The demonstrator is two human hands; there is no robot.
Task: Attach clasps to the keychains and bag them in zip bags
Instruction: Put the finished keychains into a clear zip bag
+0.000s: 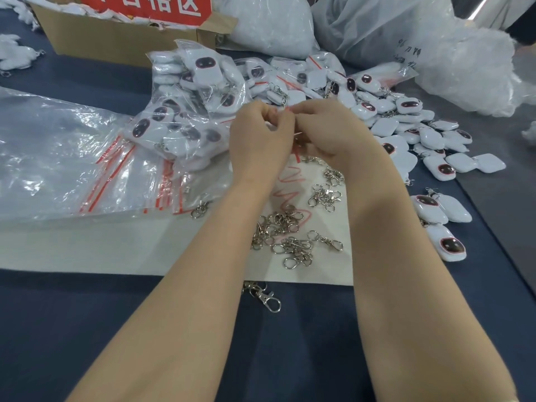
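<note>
My left hand (258, 137) and my right hand (327, 132) meet above the middle of the table, fingers curled, pinching the red-striped top of a small zip bag (285, 110) between them. What the bag holds is hidden behind my hands. Loose silver clasps (285, 236) lie scattered on a white sheet (116, 248) just below my hands. White keychains with dark oval faces (406, 132) are piled to the right. Bagged keychains (185, 111) are heaped to the left of my hands.
A stack of flat zip bags (72, 158) with red strips lies at the left. A cardboard box (116, 39) with a red sign stands at the back. Large clear plastic bags (406, 33) fill the back right. One clasp (265, 297) lies on the blue cloth.
</note>
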